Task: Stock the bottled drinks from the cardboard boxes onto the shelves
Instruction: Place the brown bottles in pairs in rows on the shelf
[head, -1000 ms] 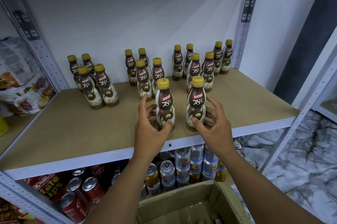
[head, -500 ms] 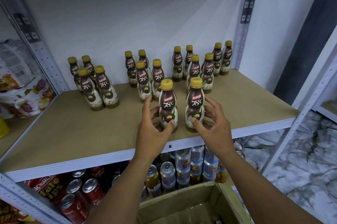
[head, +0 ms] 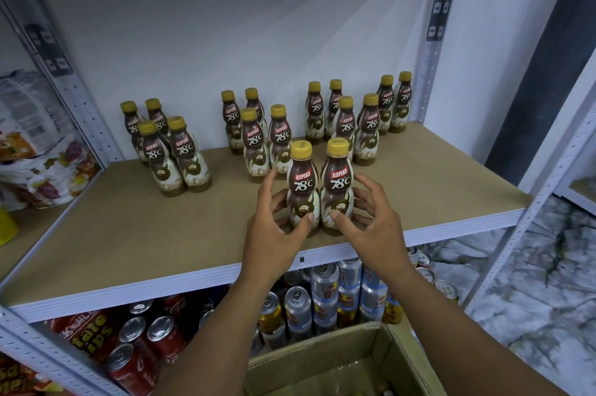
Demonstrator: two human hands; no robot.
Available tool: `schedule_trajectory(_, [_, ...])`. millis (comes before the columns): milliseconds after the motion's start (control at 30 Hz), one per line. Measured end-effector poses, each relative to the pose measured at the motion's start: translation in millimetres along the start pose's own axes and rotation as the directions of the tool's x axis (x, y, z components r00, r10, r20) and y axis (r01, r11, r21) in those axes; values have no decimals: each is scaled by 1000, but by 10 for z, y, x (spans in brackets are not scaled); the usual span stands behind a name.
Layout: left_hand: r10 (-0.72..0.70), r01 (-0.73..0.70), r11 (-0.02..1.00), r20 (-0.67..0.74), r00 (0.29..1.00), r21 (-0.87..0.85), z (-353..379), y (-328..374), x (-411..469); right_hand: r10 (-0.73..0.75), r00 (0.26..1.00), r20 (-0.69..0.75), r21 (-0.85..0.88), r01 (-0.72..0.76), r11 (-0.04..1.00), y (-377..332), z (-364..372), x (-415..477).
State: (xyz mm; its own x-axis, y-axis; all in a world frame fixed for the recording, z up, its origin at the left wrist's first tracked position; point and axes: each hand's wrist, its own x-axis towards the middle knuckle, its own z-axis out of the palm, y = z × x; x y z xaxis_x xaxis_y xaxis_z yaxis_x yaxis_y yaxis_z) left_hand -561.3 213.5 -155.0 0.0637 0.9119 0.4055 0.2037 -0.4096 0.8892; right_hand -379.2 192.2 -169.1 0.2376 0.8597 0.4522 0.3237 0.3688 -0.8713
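The shelf (head: pixel 154 234) carries two bottles upright and just beside each other near its front edge. The left hand (head: pixel 274 231) is curled round the left front bottle (head: pixel 301 182): its thumb presses the lower label from the front, while its fingers (head: pixel 269 181) wrap the bottle's left side and back. The right hand (head: pixel 374 224) mirrors this on the right front bottle (head: pixel 337 179), with its thumb on the lower front and its fingers (head: pixel 367 184) spread round the right side. Both bottle bases rest on the shelf board.

The stocked bottles (head: pixel 254 137) stand in three clusters farther back, well apart from the hands. The cardboard box (head: pixel 325 360) sits open below the forearms. Cans (head: pixel 322 292) fill the lower shelf. Snack bags (head: pixel 42 169) lie in the neighbouring bay to the left.
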Motion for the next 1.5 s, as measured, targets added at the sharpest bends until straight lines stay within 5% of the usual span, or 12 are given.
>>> schedule_trajectory(633, [41,-41,997,-12,999,59,-114,121,139,-68,997,-31,-43,66,997,-238,-31,137])
schedule_trajectory(967, [127,-188,946,232,964,265,-272,475,349,-157,983,99,-286,180,941,-520,-91,387])
schedule_trajectory(1500, [170,-223,941,217,961,254,-36,442,433,-146,983,115,-337,177,925,-386,-308,450])
